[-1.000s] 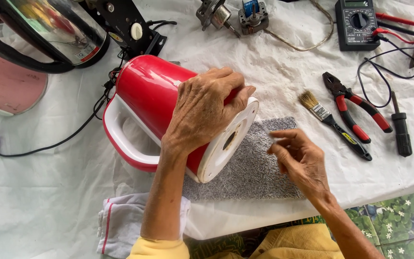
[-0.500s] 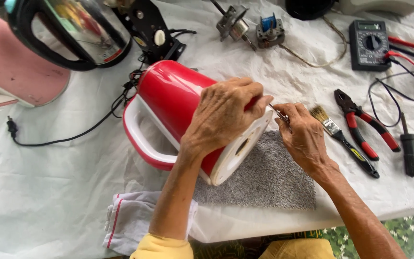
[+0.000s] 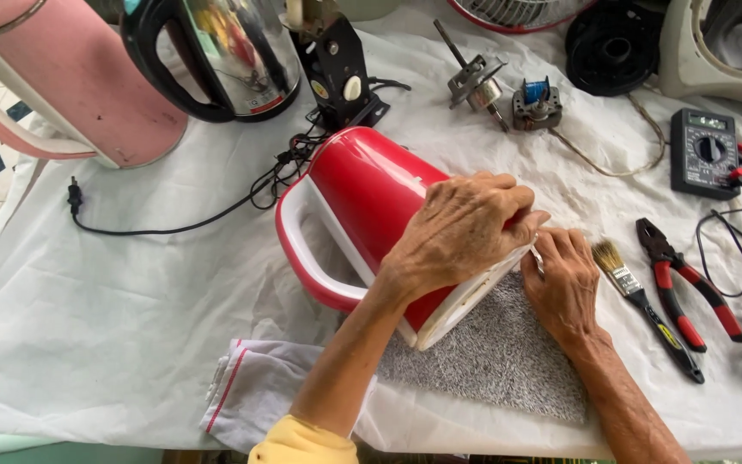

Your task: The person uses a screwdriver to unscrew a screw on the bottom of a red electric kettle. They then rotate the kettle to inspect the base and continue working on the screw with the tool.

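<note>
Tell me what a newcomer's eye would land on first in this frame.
The red kettle lying on its side at the centre of the white cloth stands out most, with the left hand pressed over its base end and the right hand working at the rim beside it. At upper left stands a pink kettle; at right lie a paintbrush, red-handled pliers and a multimeter.

Likely a home repair bench, multimeter (image 3: 708, 153), pliers (image 3: 678, 279), opened kettles (image 3: 371, 202)

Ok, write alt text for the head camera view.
A left hand steadies a red kettle lying tilted on a grey mat, while the right hand works at its white base. A paintbrush, pliers and multimeter lie alongside.
</note>
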